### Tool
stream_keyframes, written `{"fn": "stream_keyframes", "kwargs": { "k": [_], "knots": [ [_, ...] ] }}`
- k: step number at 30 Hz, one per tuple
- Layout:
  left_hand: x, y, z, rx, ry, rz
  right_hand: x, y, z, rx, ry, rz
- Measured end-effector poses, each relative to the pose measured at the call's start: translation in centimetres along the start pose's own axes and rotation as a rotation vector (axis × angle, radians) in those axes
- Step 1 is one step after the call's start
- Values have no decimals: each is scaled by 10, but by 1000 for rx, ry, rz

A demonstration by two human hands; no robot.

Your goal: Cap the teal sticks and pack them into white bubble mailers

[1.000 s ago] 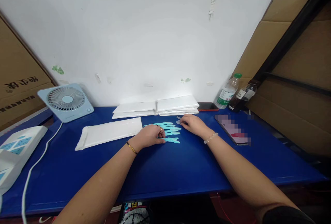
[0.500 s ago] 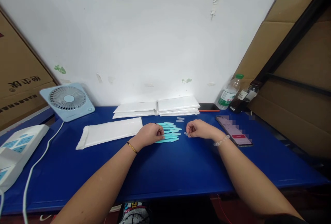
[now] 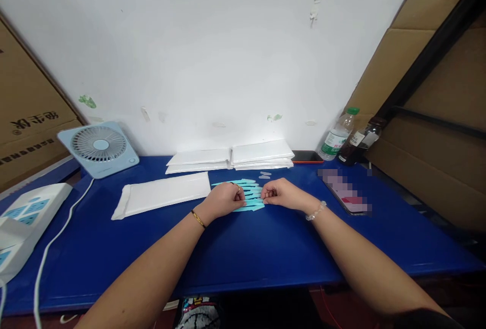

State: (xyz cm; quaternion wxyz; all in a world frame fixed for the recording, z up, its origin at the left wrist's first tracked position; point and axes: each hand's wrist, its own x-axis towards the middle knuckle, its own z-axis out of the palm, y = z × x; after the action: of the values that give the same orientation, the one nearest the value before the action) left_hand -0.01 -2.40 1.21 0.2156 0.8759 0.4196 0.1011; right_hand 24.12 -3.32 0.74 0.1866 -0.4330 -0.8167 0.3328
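Observation:
Several slim turquoise sticks that look like eyebrow razors [image 3: 252, 195] lie side by side on the blue table, their tips toward the right. Over their left ends is my left hand [image 3: 225, 198], thumb and fingers pinched on one of the nearer ones. My right hand [image 3: 280, 193] comes in from the right, its closed fingertips meeting the tip of a razor. The small clear cap in those fingers is mostly hidden. Just beyond, two clear plastic caps [image 3: 265, 174] rest on the table.
White padded packets [image 3: 261, 153] are stacked by the wall, and one long white packet [image 3: 163, 195] lies at left. A blue fan [image 3: 100, 146], a power strip [image 3: 34, 222] and its cable stand left. Phones [image 3: 345, 192] and two bottles [image 3: 337, 136] occupy the right.
My right hand has moved left with the small clear cap, from beside the razors to their tips. My left hand has shifted slightly right, closing the gap between the hands.

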Motion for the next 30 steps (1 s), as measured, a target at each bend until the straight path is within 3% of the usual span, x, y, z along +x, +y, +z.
{"fn": "stream_keyframes", "kwargs": {
  "k": [4,9,11,14,18,21,27,30],
  "knots": [
    [1,1,0,15,31,11,2,3,0,1,29,-27],
    [1,-6,-3,85,129,-31,11,25,-10,-205,347,-34],
    [1,-8,-4,104,216,-20,16,32,-10,-328,377,-68],
    [-2,-8,-6,110,243,55,21,35,-7,-427,334,-67],
    [-5,-4,-8,169,83,117,20,29,-8,-514,300,43],
    [-5,-2,-7,208,36,94,12,23,-15,-554,276,107],
    [-3,-1,-3,179,30,-13,-4,17,-17,-134,57,37],
    [-1,0,-1,154,44,-35,-4,13,-10,-65,17,-20]
  ]
}}
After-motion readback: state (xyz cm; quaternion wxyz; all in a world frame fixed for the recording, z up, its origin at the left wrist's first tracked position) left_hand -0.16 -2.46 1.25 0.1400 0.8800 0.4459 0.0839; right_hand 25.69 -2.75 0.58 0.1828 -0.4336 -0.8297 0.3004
